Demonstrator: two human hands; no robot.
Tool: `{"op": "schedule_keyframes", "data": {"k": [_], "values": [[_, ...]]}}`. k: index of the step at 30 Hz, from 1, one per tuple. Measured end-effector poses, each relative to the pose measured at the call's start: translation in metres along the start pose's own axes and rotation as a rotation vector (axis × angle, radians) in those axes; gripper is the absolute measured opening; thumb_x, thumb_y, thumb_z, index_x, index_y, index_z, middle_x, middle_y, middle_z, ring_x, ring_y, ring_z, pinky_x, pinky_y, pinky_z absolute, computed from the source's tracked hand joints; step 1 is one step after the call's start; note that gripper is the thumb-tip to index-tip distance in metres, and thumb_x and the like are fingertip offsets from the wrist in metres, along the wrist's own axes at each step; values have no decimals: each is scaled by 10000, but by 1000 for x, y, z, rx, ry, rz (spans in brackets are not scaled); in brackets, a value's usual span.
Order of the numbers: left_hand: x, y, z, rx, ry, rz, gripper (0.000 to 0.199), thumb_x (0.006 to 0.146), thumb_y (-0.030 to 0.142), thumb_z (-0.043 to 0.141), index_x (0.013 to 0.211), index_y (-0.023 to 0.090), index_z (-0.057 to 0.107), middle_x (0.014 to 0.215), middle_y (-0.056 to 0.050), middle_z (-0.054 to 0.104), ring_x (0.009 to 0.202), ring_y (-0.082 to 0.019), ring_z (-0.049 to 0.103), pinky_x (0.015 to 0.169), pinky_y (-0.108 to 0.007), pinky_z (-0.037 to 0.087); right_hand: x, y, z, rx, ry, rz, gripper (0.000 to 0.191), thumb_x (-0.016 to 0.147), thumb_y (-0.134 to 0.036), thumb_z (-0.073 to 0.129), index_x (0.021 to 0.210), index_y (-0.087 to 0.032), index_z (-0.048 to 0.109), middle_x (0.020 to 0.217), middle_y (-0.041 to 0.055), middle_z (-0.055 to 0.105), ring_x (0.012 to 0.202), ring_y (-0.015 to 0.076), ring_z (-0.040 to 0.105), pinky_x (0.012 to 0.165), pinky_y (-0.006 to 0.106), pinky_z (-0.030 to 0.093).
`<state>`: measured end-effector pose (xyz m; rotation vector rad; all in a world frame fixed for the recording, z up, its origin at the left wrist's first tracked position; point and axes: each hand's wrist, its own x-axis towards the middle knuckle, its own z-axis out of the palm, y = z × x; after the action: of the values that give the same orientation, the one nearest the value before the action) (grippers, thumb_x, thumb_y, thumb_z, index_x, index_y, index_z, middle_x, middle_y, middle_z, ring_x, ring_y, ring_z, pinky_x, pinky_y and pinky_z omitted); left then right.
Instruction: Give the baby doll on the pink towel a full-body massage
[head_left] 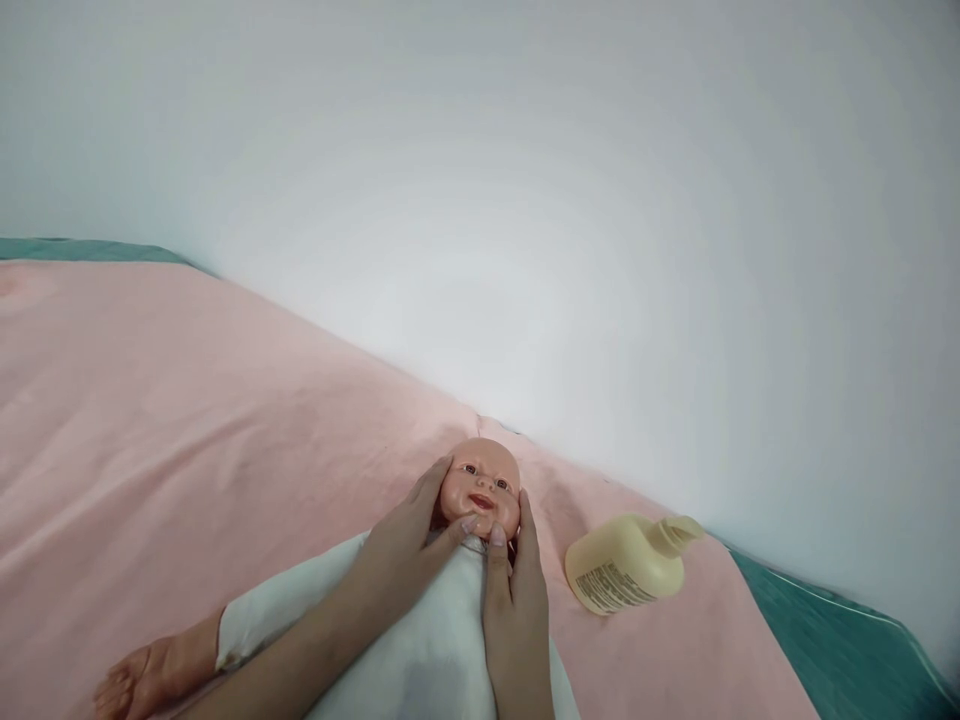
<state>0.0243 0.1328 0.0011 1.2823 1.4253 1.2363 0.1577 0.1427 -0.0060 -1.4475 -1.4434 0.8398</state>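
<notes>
A bald, flesh-toned plastic baby doll (442, 622) in white clothing lay at the lower center of the frame, its face cupped between a person's left hand (411, 532) and right hand (516, 590), both thumbs near the chin. A pale-yellow pump bottle (624, 562) sat at lower right on pink cloth (225, 430) beside a white wall (480, 200).
</notes>
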Motion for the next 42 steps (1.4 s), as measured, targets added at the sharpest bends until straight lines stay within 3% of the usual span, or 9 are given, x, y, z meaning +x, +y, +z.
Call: {"op": "schedule_keyframes", "data": {"k": [30, 42], "values": [[0, -1, 0, 11, -8, -1, 701, 859, 486, 520, 1465, 234, 274, 1489, -70, 379, 1319, -270, 427, 1051, -396, 403, -1, -4, -1, -9, -28, -1, 658, 899, -573, 403, 1462, -248, 299, 1503, 26, 340, 1370, 246, 337, 1024, 369, 394], [1, -3, 1, 20, 0, -15, 692, 862, 468, 516, 1468, 248, 263, 1494, -58, 371, 1328, -268, 413, 1049, -398, 404, 0, 1, -2, -27, -29, 10, 664, 893, -598, 400, 1464, -278, 288, 1500, 17, 344, 1368, 251, 338, 1043, 405, 378]]}}
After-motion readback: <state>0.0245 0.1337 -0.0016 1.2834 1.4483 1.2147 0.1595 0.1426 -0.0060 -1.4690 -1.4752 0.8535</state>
